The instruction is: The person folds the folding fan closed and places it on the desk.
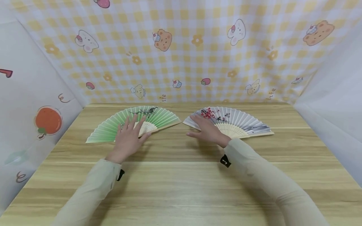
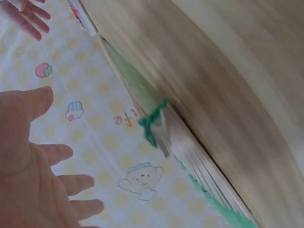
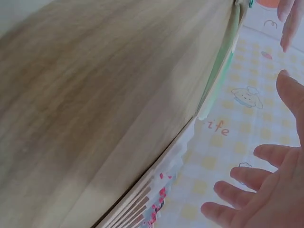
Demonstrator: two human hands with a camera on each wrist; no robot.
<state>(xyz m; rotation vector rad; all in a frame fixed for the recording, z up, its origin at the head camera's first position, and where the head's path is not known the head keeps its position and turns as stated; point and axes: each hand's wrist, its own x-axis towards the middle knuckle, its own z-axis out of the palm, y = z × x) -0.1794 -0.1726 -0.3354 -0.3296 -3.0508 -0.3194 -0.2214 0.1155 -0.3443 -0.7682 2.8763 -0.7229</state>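
Observation:
A green folding fan (image 1: pixel 167 116) lies spread on the table's left side, with a dark branch painted on it. To its right lies a spread grey-white folding fan (image 1: pixel 240 117) with red blossoms. Their near corners almost meet in the middle. Over the green fan is my left hand (image 1: pixel 128 136), fingers spread and straight; the left wrist view shows a gap between hand and fan. My right hand (image 1: pixel 207 128) hovers above the left part of the grey-white fan, its fingers extended. A green tassel (image 2: pixel 154 123) hangs at the green fan's pivot. Neither hand holds anything.
The wooden table (image 1: pixel 181 188) reaches back to a yellow checked cloth (image 1: pixel 183 62) with cartoon prints. White cloth walls (image 1: pixel 22 103) stand at the left and right sides.

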